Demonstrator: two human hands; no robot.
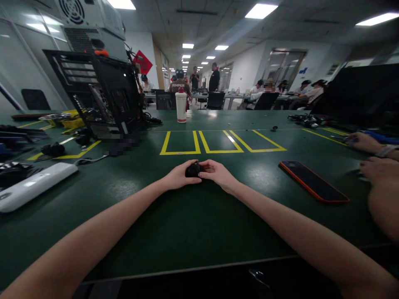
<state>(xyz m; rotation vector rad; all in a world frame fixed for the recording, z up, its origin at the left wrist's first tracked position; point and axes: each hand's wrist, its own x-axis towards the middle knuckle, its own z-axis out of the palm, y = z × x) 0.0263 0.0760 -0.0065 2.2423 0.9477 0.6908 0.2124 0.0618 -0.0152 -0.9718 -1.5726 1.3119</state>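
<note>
A small rounded black object is between my two hands, low over the green table. My left hand wraps it from the left, thumb near its lower side and fingers curled over its top. From the right, the fingertips of my right hand pinch its right side. Its exact kind I cannot make out, since my fingers cover part of it. Just beyond my hands, yellow tape outlines mark the tabletop.
A phone with an orange edge lies to the right, near another person's hands. Left are a white power strip and an open black computer case. A white cup stands at the back, and a black screen at right.
</note>
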